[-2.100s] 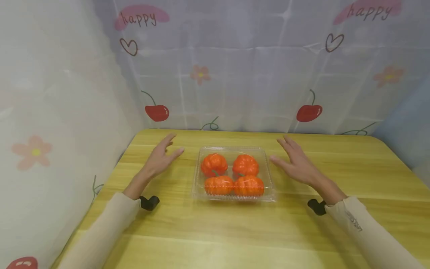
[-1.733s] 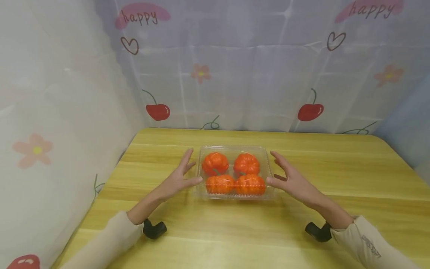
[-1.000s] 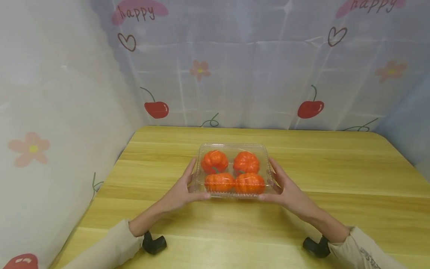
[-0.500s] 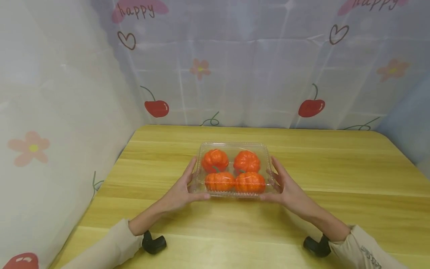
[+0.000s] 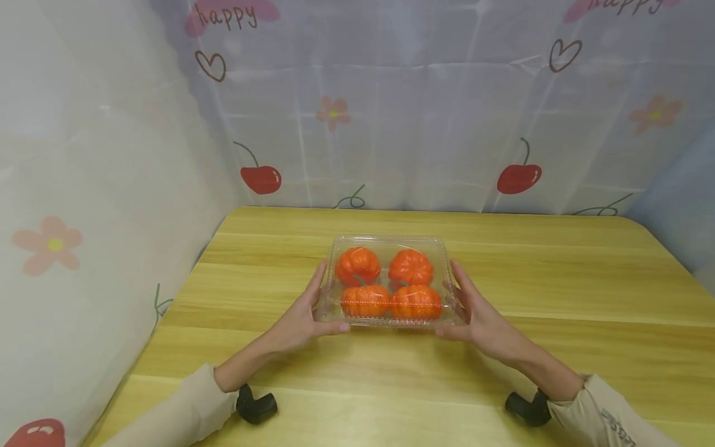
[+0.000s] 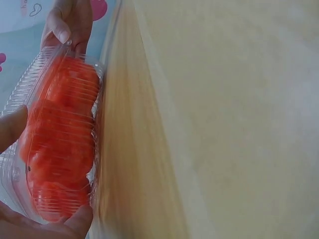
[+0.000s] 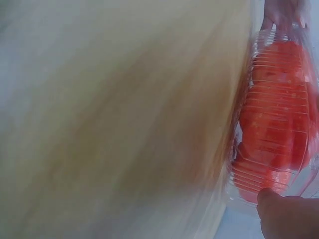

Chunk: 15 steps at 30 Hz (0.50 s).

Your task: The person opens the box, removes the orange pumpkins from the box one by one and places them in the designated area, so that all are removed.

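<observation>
A clear plastic clamshell box (image 5: 389,243) with its lid down holds several orange toy pumpkins (image 5: 388,284) and stands at the middle of the wooden table (image 5: 558,292). My left hand (image 5: 313,310) grips the box's left side, thumb at the near corner and fingers along the side. On the opposite side my right hand (image 5: 468,310) holds it the same way. The left wrist view shows the box (image 6: 60,144) between my left thumb (image 6: 75,224) and the right hand's fingers (image 6: 67,22). The blurred right wrist view has the box (image 7: 276,119) above my right thumb (image 7: 286,214). Whether the box is off the table I cannot tell.
A curtain printed with cherries and flowers (image 5: 391,124) hangs close behind the table and along its left side. Black wrist mounts (image 5: 256,405) (image 5: 525,410) hang under both cream sleeves near the table's front edge.
Both hands came in from either side of the box and took hold of it. Over the last half second hands and box have hardly shifted.
</observation>
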Each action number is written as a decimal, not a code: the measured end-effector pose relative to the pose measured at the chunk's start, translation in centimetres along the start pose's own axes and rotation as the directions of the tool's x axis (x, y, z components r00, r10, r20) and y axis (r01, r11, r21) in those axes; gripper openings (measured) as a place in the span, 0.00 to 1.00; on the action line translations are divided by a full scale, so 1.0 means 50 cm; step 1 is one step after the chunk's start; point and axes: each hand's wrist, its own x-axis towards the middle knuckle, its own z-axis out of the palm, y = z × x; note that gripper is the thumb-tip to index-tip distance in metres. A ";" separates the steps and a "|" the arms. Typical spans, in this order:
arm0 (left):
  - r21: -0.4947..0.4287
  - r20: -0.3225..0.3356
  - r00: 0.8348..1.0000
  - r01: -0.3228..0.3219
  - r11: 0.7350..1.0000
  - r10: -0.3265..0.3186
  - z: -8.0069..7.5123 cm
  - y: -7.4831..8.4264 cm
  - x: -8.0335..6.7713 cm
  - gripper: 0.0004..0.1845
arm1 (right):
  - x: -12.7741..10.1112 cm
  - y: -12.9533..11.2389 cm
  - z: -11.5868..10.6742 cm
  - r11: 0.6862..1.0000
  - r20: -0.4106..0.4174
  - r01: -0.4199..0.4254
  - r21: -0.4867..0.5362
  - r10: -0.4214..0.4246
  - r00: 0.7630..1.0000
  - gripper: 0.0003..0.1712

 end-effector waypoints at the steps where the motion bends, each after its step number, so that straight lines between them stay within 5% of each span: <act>1: 0.009 0.001 1.000 -0.004 1.000 0.004 0.000 0.000 0.000 0.65 | 0.000 0.000 0.001 1.000 0.002 0.003 0.002 -0.003 1.000 0.67; 8: 0.039 -0.002 0.999 -0.053 0.998 0.053 0.004 0.002 -0.004 0.60 | -0.002 0.001 0.004 1.000 -0.003 -0.004 -0.007 0.004 1.000 0.65; 15: -0.057 -0.007 0.998 -0.058 0.997 0.058 0.008 -0.001 -0.005 0.58 | -0.003 0.001 0.007 1.000 -0.015 0.008 -0.030 -0.009 1.000 0.62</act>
